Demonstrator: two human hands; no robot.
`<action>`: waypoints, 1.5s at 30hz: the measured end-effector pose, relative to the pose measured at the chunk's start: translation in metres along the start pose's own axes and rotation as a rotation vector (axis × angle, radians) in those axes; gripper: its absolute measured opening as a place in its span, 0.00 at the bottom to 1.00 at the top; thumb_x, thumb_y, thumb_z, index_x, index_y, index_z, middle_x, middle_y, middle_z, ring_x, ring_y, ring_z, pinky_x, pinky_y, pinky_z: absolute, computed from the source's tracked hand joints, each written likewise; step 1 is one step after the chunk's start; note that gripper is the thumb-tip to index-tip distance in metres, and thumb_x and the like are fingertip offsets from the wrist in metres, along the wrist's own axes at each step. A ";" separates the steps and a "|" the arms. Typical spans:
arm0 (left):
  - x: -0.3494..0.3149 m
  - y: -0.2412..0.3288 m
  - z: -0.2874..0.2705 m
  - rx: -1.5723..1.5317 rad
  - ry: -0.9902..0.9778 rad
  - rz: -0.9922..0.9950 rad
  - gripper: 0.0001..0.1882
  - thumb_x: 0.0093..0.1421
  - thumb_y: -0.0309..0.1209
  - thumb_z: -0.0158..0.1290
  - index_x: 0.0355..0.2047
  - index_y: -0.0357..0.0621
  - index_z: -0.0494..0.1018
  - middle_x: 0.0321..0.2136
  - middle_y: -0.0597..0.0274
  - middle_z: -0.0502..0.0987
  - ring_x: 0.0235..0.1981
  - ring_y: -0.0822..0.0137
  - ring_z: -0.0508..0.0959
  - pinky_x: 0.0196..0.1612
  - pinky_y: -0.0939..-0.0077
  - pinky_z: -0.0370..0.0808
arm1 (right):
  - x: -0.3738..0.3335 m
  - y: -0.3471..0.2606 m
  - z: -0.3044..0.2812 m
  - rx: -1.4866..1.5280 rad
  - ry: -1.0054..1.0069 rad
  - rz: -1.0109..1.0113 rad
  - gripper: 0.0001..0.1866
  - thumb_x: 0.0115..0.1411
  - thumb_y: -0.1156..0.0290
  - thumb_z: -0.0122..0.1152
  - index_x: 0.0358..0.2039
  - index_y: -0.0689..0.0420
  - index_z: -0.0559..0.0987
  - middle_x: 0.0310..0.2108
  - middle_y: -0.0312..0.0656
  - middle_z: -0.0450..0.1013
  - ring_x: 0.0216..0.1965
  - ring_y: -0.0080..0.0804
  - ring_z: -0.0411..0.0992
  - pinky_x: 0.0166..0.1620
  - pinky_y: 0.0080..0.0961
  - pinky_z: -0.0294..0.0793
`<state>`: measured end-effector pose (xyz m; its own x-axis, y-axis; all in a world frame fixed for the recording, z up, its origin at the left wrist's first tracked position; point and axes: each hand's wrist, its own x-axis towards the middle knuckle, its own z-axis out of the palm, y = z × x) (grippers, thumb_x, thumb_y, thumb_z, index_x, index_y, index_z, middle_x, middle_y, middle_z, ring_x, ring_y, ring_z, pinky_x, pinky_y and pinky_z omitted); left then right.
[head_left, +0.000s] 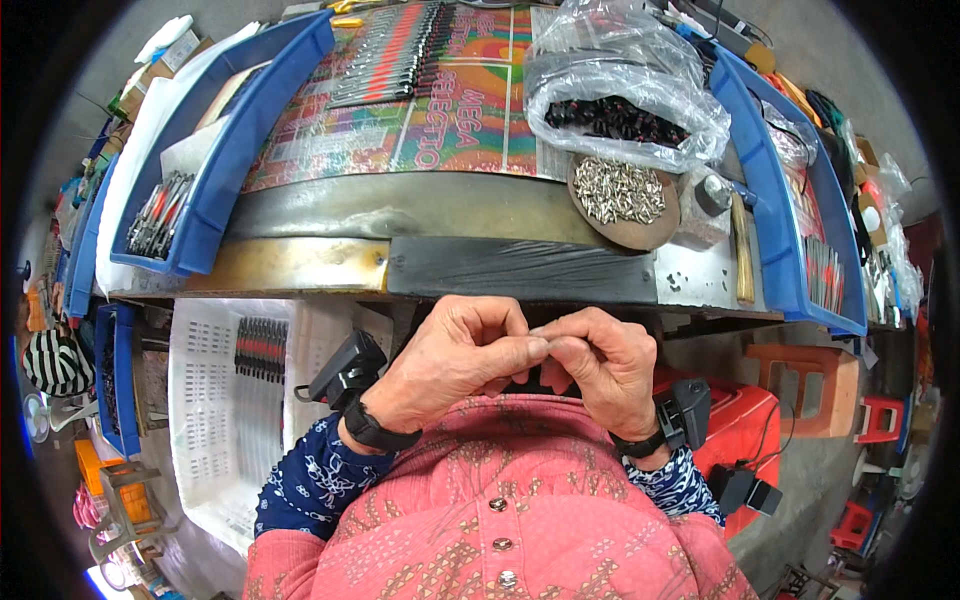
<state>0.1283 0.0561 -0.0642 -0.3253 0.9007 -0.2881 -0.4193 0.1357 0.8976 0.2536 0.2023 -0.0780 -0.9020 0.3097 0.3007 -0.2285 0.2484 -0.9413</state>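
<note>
Both hands are pinched narrow, left hand (455, 350) meeting right hand (607, 365); whether anything is between them cannot be told. Metal pieces (620, 190) fill a brown dish (640, 236) beyond; pink lettering (468, 108) crosses a patterned sheet (510, 125).

Your hands: two — left hand (455, 352) and right hand (606, 362), at the near side of the workbench (480, 208).
Your wristbands (378, 432): two, black.
Your shirt buttons (502, 545): three visible to you.
Large blue bins on the workbench: two — left bin (225, 190) and right bin (775, 200), one at each end.
White basket (190, 390): one, below the workbench's left part.
Brown dish (632, 238): one, on the workbench's right half.
Metal pieces (618, 190): heaped, too many for you to count.
Clear plastic bag (620, 50): one, on the workbench's right half.
Dark parts (620, 120) in it: uncountable.
Wooden handle (742, 250): one, at the workbench's right.
</note>
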 end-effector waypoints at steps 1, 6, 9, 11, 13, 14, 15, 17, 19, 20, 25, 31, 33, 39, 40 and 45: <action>0.000 0.000 0.001 0.002 0.011 0.010 0.10 0.63 0.32 0.58 0.27 0.41 0.74 0.21 0.70 0.75 0.19 0.83 0.67 0.20 0.87 0.61 | 0.000 0.000 0.001 0.008 0.002 0.003 0.08 0.65 0.71 0.60 0.36 0.63 0.80 0.23 0.37 0.77 0.22 0.18 0.74 0.25 0.16 0.74; 0.001 0.002 0.002 0.039 0.036 0.037 0.11 0.63 0.34 0.58 0.26 0.42 0.74 0.21 0.71 0.75 0.20 0.84 0.69 0.21 0.88 0.63 | 0.002 -0.002 0.001 -0.006 0.035 0.002 0.07 0.65 0.72 0.59 0.35 0.63 0.80 0.23 0.37 0.77 0.21 0.18 0.74 0.25 0.16 0.74; 0.001 0.008 0.002 0.089 0.017 0.120 0.09 0.63 0.31 0.58 0.30 0.38 0.75 0.23 0.69 0.77 0.23 0.84 0.70 0.24 0.87 0.66 | 0.005 -0.003 -0.001 -0.044 0.052 -0.037 0.07 0.65 0.72 0.58 0.37 0.62 0.80 0.24 0.37 0.77 0.21 0.18 0.73 0.25 0.16 0.73; -0.001 0.012 0.004 0.233 0.045 0.174 0.10 0.63 0.30 0.59 0.38 0.36 0.75 0.27 0.67 0.78 0.27 0.81 0.74 0.28 0.86 0.71 | 0.006 -0.005 -0.002 -0.021 0.074 -0.010 0.07 0.66 0.72 0.58 0.38 0.62 0.80 0.24 0.37 0.77 0.21 0.17 0.73 0.25 0.16 0.72; -0.003 0.017 0.004 0.474 0.139 0.326 0.11 0.58 0.24 0.61 0.40 0.35 0.75 0.30 0.65 0.78 0.30 0.79 0.76 0.33 0.84 0.74 | 0.008 -0.006 -0.002 0.046 0.117 0.032 0.08 0.66 0.72 0.58 0.39 0.63 0.80 0.23 0.37 0.76 0.21 0.16 0.72 0.24 0.14 0.71; -0.004 0.021 0.002 0.647 0.197 0.374 0.13 0.55 0.21 0.61 0.41 0.35 0.75 0.30 0.65 0.78 0.31 0.79 0.76 0.34 0.83 0.75 | 0.009 -0.006 -0.002 0.090 0.143 0.084 0.08 0.66 0.72 0.57 0.41 0.63 0.80 0.24 0.35 0.76 0.22 0.16 0.72 0.25 0.13 0.71; -0.004 0.024 0.000 0.702 0.232 0.420 0.14 0.53 0.19 0.61 0.41 0.35 0.75 0.30 0.65 0.78 0.30 0.79 0.76 0.34 0.83 0.75 | 0.011 -0.006 -0.004 0.134 0.140 0.118 0.08 0.66 0.72 0.57 0.42 0.63 0.79 0.24 0.35 0.76 0.23 0.15 0.72 0.26 0.13 0.72; -0.001 0.032 -0.010 0.802 0.242 0.499 0.12 0.52 0.18 0.61 0.38 0.36 0.76 0.29 0.65 0.77 0.28 0.79 0.75 0.32 0.83 0.74 | 0.013 -0.006 -0.009 0.221 0.148 0.190 0.10 0.66 0.73 0.57 0.46 0.64 0.77 0.26 0.36 0.77 0.25 0.15 0.72 0.28 0.12 0.72; 0.001 0.042 -0.028 0.872 0.302 0.469 0.11 0.51 0.18 0.60 0.37 0.36 0.77 0.28 0.65 0.77 0.26 0.79 0.74 0.30 0.83 0.72 | 0.016 -0.007 -0.016 0.210 0.182 0.188 0.11 0.66 0.76 0.56 0.47 0.66 0.76 0.27 0.37 0.77 0.24 0.14 0.72 0.28 0.11 0.72; 0.004 0.049 -0.040 0.954 0.347 0.493 0.11 0.52 0.20 0.59 0.37 0.36 0.77 0.27 0.65 0.76 0.25 0.79 0.73 0.28 0.83 0.71 | 0.017 -0.006 -0.020 0.204 0.203 0.172 0.11 0.66 0.76 0.55 0.47 0.66 0.76 0.27 0.37 0.77 0.24 0.14 0.71 0.28 0.11 0.72; 0.036 0.082 -0.109 1.298 0.592 0.640 0.11 0.51 0.23 0.57 0.37 0.37 0.78 0.27 0.58 0.76 0.23 0.68 0.74 0.29 0.73 0.70 | 0.021 -0.003 -0.033 0.139 0.225 0.141 0.09 0.66 0.77 0.55 0.45 0.66 0.76 0.26 0.36 0.75 0.25 0.16 0.72 0.27 0.11 0.72; 0.073 0.099 -0.166 1.495 0.617 0.753 0.12 0.53 0.22 0.57 0.39 0.36 0.77 0.30 0.53 0.75 0.30 0.58 0.76 0.34 0.70 0.72 | 0.023 0.000 -0.031 0.051 0.226 0.142 0.06 0.64 0.79 0.57 0.40 0.66 0.79 0.25 0.36 0.75 0.24 0.16 0.73 0.25 0.13 0.72; 0.084 0.098 -0.174 1.495 0.606 0.752 0.12 0.53 0.21 0.57 0.40 0.36 0.78 0.31 0.53 0.76 0.32 0.56 0.77 0.37 0.68 0.73 | 0.023 0.001 -0.031 0.004 0.208 0.117 0.06 0.63 0.80 0.58 0.40 0.66 0.79 0.25 0.37 0.75 0.23 0.16 0.73 0.24 0.13 0.72; 0.099 0.099 -0.185 1.564 0.621 0.734 0.12 0.53 0.21 0.57 0.40 0.37 0.78 0.33 0.53 0.77 0.35 0.54 0.78 0.40 0.65 0.73 | 0.024 0.002 -0.030 -0.079 0.201 0.066 0.06 0.60 0.81 0.61 0.38 0.65 0.79 0.28 0.40 0.77 0.22 0.19 0.74 0.23 0.15 0.71; 0.101 0.100 -0.186 1.576 0.621 0.750 0.12 0.53 0.21 0.57 0.40 0.38 0.78 0.33 0.53 0.77 0.36 0.54 0.78 0.40 0.65 0.73 | 0.024 0.003 -0.030 -0.092 0.196 0.051 0.06 0.60 0.81 0.61 0.38 0.65 0.79 0.28 0.41 0.77 0.22 0.20 0.74 0.23 0.16 0.71; 0.106 0.099 -0.188 1.626 0.644 0.772 0.12 0.52 0.21 0.59 0.39 0.40 0.79 0.33 0.55 0.77 0.38 0.54 0.76 0.42 0.64 0.72 | 0.025 0.003 -0.031 -0.140 0.183 0.023 0.06 0.59 0.82 0.61 0.38 0.65 0.80 0.28 0.42 0.77 0.22 0.22 0.74 0.23 0.17 0.71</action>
<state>-0.1071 0.0868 -0.0686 -0.4058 0.7298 0.5502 0.9094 0.3825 0.1633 0.2415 0.2391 -0.0688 -0.8222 0.4749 0.3139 -0.1441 0.3598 -0.9218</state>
